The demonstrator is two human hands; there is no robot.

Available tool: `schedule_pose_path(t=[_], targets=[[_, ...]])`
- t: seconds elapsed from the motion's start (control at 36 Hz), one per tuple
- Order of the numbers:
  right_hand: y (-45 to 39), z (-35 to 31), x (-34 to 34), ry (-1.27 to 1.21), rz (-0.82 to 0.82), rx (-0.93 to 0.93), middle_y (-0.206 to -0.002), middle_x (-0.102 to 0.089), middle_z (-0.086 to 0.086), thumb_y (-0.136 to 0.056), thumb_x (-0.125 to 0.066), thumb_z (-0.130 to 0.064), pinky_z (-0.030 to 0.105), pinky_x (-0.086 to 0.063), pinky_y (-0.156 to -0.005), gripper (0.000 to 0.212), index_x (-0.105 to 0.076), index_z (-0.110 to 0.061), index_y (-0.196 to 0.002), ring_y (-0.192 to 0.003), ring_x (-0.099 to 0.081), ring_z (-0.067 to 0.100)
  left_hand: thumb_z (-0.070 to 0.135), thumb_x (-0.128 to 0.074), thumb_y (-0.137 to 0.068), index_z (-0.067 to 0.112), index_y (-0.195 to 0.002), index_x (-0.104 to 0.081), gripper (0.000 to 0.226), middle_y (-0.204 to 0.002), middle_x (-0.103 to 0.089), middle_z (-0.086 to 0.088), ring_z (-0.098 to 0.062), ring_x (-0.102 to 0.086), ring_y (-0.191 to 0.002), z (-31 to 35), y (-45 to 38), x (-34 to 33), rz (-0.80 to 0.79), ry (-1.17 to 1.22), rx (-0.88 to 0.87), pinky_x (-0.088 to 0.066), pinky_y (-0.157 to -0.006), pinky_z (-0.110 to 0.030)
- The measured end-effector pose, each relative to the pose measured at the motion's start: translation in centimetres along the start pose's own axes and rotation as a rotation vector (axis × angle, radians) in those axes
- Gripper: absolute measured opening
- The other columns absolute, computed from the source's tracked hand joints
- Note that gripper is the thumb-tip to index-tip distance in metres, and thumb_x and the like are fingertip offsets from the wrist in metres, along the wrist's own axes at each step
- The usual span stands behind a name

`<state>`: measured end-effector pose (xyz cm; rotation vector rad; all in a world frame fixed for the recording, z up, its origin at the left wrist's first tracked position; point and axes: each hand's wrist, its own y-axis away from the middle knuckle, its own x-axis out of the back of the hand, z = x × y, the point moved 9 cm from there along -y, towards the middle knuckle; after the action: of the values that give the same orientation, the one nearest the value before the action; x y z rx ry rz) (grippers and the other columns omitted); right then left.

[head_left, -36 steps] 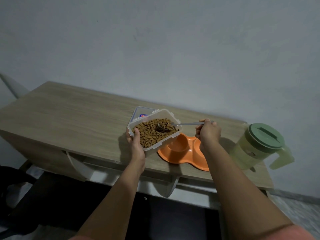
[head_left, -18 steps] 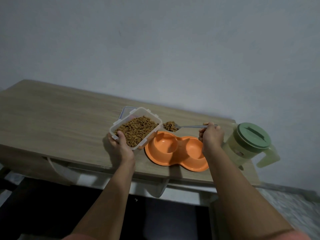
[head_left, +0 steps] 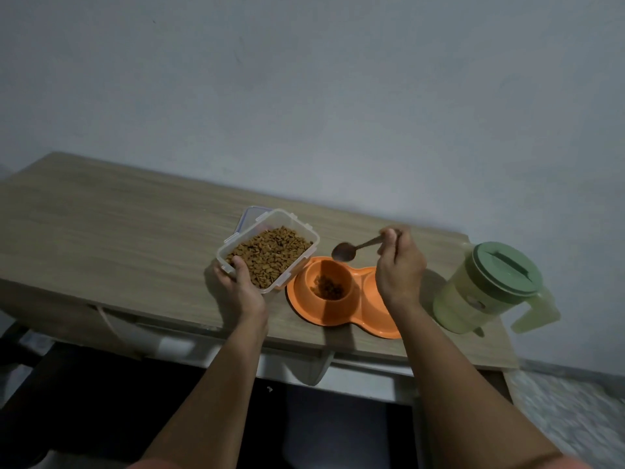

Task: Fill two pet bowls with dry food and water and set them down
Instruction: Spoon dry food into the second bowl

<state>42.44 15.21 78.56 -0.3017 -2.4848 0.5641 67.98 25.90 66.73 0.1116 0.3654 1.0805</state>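
the left hand (head_left: 240,290) grips the near corner of the clear food container (head_left: 269,249), thumb hooked over the rim and touching the dry food (head_left: 270,253) that fills it. the container sits tilted, its right side over the left rim of the orange double bowl (head_left: 338,299), and behind it a clear lid (head_left: 252,218) with a blue seal lies flat on the table (head_left: 118,238).

the right hand (head_left: 399,265) pinches the handle of a metal spoon (head_left: 345,251) between thumb and fingers — the spoon's bowl is turned down and empty, held just above the far rim of the double bowl's left well. a small heap of dry food lies in that left well; the right well is mostly hidden behind the right wrist, so its contents cannot be told.

the double bowl rests near the table's front edge, toward the right end. a pale green water pitcher (head_left: 487,292) with a darker green lid stands at the table's right end, handle pointing right — apart from the bowl.
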Motion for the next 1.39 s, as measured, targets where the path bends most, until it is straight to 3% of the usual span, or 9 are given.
schedule_pose_path(t=[0.11,0.22,0.42,0.56,0.69,0.81,1.03,1.28,1.39], targets=[[-1.1,-1.9,0.7,-0.150,0.110,-0.020,-0.068,-0.055,-0.003,-0.101,-0.038,-0.020,0.042,-0.049,-0.067,0.024,-0.059,-0.010,-0.097,-0.068,-0.058,0.022,0.026,-0.038,-0.104,0.010,-0.149,-0.026,0.050,-0.141,-0.039,-0.017,-0.031,-0.050,-0.124,0.0,0.1,0.1,-0.021,0.020,0.027,-0.047,-0.089,-0.034],[-1.6,-3.3,-0.6,-0.218,0.059,-0.058,-0.065,-0.053,-0.008,-0.102,-0.036,-0.021,0.042,-0.051,-0.068,0.022,-0.057,-0.015,-0.095,-0.065,-0.055,0.014,0.025,-0.035,-0.104,0.005,-0.151,-0.022,0.053,-0.147,-0.035,-0.017,-0.033,-0.045,-0.131,0.6,0.7,-0.1,-0.044,-0.014,0.045,-0.042,-0.092,-0.032],[-1.0,-4.2,-4.0,-0.128,-0.081,-0.028,-0.076,-0.063,0.012,-0.102,-0.036,-0.022,0.048,-0.049,-0.072,0.027,-0.060,-0.010,-0.099,-0.073,-0.059,0.026,0.021,-0.035,-0.104,0.007,-0.153,-0.017,0.054,-0.150,-0.030,-0.018,-0.034,-0.042,-0.134,2.0,1.3,-0.5,-0.135,0.064,0.040,-0.044,-0.094,-0.035],[-0.3,-2.9,-6.0,-0.185,-0.147,-0.173,-0.069,-0.060,-0.002,-0.101,-0.035,-0.024,0.050,-0.052,-0.078,0.026,-0.059,-0.016,-0.093,-0.079,-0.063,0.028,0.024,-0.035,-0.103,0.013,-0.153,-0.016,0.054,-0.146,-0.037,-0.021,-0.035,-0.045,-0.130,2.6,1.1,-0.3,-0.189,0.104,0.050,-0.051,-0.076,-0.029],[0.8,-1.4,-7.4,-0.278,-0.196,-0.380,-0.066,-0.061,0.003,-0.101,-0.035,-0.025,0.043,-0.050,-0.067,0.031,-0.055,-0.023,-0.076,-0.062,-0.058,0.020,0.032,-0.034,-0.103,0.012,-0.152,-0.019,0.055,-0.143,-0.043,-0.021,-0.035,-0.049,-0.127,2.4,0.9,-0.3,-0.250,0.060,0.046,-0.054,-0.071,-0.027],[1.4,-0.7,-7.5,-0.340,-0.214,-0.477,-0.065,-0.059,0.006,-0.102,-0.034,-0.022,0.032,-0.042,-0.051,0.029,-0.057,-0.011,-0.086,-0.052,-0.052,0.018,0.034,-0.034,-0.103,0.012,-0.151,-0.021,0.055,-0.142,-0.045,-0.021,-0.035,-0.050,-0.126,2.7,1.1,-0.1,-0.241,0.032,0.045,-0.055,-0.077,-0.030],[2.7,1.1,-6.6,-0.453,-0.146,-0.638,-0.064,-0.056,0.006,-0.102,-0.033,-0.018,0.026,-0.039,-0.046,0.028,-0.051,-0.014,-0.081,-0.050,-0.047,0.015,0.033,-0.033,-0.103,0.005,-0.149,-0.023,0.055,-0.142,-0.045,-0.019,-0.032,-0.050,-0.127,2.8,1.8,0.6,-0.165,-0.063,0.004,-0.048,-0.065,-0.009],[2.8,2.0,-5.0,-0.485,-0.091,-0.690,-0.064,-0.056,0.004,-0.102,-0.033,-0.019,0.025,-0.039,-0.046,0.028,-0.052,-0.015,-0.083,-0.050,-0.047,0.014,0.029,-0.036,-0.103,0.009,-0.151,-0.018,0.055,-0.145,-0.041,-0.022,-0.035,-0.046,-0.131,1.5,2.2,0.7,-0.138,0.058,0.059,-0.045,-0.091,-0.033],[2.7,2.3,-4.7,-0.484,-0.071,-0.704,-0.064,-0.056,0.004,-0.102,-0.033,-0.019,0.025,-0.041,-0.047,0.028,-0.053,-0.015,-0.084,-0.051,-0.048,0.013,0.028,-0.036,-0.103,0.010,-0.151,-0.019,0.054,-0.143,-0.042,-0.021,-0.035,-0.047,-0.130,1.1,2.5,0.7,-0.135,0.068,0.064,-0.046,-0.091,-0.035]])
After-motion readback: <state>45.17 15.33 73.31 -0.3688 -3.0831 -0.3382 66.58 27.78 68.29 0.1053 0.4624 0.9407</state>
